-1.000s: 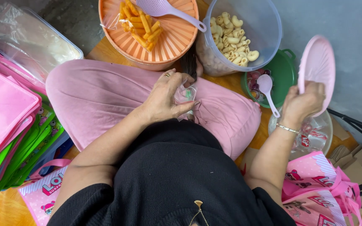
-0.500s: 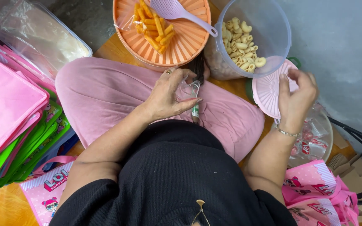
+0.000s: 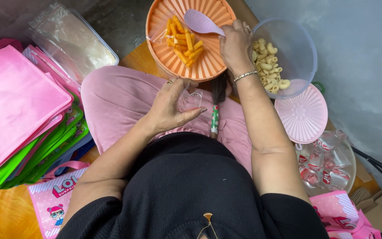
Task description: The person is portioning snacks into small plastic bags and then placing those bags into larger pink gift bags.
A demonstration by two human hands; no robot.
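Now the right hand (image 3: 235, 44) grips the purple scoop (image 3: 202, 22) over the orange basket (image 3: 208, 66), while the left hand (image 3: 171, 106) loosely cups a small clear bag (image 3: 191, 99).

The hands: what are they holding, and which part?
The right hand grips the purple scoop by its handle end, over the orange bowl. The left hand pinches a small clear plastic bag at its edge.

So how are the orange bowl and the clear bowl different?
The orange bowl is opaque and ribbed; the clear bowl is see-through and smooth. The orange bowl holds straight orange snack sticks, the clear bowl pale curled macaroni. A lilac scoop, gripped by the right hand, lies over the orange bowl. Both are round plastic.
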